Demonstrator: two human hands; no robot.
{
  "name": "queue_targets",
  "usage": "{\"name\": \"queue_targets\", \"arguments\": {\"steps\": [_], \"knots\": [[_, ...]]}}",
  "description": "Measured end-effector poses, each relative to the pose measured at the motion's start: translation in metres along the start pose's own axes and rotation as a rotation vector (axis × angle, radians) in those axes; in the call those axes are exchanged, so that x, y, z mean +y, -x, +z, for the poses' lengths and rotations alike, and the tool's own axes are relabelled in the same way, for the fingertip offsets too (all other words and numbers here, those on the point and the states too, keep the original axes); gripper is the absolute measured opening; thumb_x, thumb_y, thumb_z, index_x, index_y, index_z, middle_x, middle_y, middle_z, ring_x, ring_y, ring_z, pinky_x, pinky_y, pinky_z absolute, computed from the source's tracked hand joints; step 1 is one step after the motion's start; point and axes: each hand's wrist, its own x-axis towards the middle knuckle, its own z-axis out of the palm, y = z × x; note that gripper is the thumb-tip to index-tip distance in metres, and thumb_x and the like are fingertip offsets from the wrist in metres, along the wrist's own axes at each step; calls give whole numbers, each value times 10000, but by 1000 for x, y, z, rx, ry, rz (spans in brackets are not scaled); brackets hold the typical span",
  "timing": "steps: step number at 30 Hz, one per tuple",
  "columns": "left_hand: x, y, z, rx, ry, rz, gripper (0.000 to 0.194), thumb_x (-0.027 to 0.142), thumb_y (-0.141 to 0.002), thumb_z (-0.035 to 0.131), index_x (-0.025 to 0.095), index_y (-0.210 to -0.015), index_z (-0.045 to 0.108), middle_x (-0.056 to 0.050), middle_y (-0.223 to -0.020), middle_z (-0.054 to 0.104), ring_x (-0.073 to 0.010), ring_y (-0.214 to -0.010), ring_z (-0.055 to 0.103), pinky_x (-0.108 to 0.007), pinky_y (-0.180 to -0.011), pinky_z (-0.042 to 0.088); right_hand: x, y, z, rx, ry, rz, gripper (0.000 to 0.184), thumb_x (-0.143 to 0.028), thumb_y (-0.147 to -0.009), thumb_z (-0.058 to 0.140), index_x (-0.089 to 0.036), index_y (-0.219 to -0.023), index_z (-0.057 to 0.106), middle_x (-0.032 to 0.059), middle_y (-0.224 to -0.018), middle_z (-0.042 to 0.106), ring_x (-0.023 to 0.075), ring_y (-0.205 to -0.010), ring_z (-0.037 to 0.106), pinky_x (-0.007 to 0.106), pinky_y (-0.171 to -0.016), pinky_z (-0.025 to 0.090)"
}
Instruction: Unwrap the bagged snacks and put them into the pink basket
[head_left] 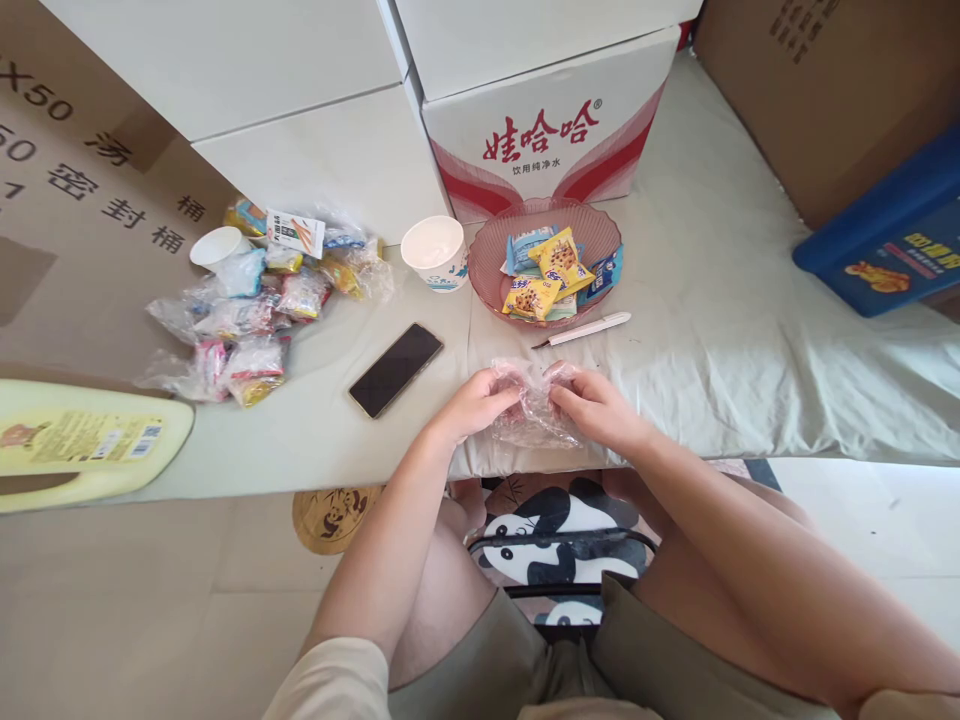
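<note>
Past cream sleeve (336, 680) at seven o'clock, holds clear plastic wrapper (537, 412) toward twelve, pinched in fingers of left hand (478, 402) at nine and right hand (601, 408) at three, equally near both.

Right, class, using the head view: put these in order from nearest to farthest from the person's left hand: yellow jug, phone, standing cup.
From the left hand:
1. Phone: just to its left.
2. Standing cup: farther back, beside the bowl.
3. Yellow jug: far left, at the front edge.
</note>
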Motion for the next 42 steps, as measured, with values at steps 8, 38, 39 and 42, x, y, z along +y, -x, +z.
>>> {"name": "queue_targets", "arguments": {"steps": [8,38,39,42], "knots": [[-4,-2,1,-26,-39,18,220,348,-798,715,154,-884,654,-14,-788,669,-130,-672,610,-260,-667,517,9,0,1,-41,23,-6,117,-310,-807,502,-212,-781,562,-32,-657,566,150,-653,542,291,-671,420],[1,0,-11,186,138,-37,392,421,-793,712,177,-1067,572,33,-591,635,-110,-453,580,-206,-444,439,2,-2,-2,151,-311,117,335,-546,-793,621,-236,-898,553,-67,-561,492,105,-469,432,252,-457,320],[1,0,-13,212,166,-15,384,422,-780,721,181,-1041,574,39,-582,628,-103,-447,572,-198,-438,429,3,-2,-2,139,-334,120,343,-543,-794,622,-238,-938,557,-72,-558,498,106,-461,439,252,-459,336],[2,1,-16,238,282,67,349,375,-740,744,194,-989,579,47,-579,626,-92,-457,567,-185,-445,428,3,-1,-2,90,-391,112,370,-499,-780,647,-249,-1036,551,-85,-558,524,111,-453,469,255,-473,380]]}}
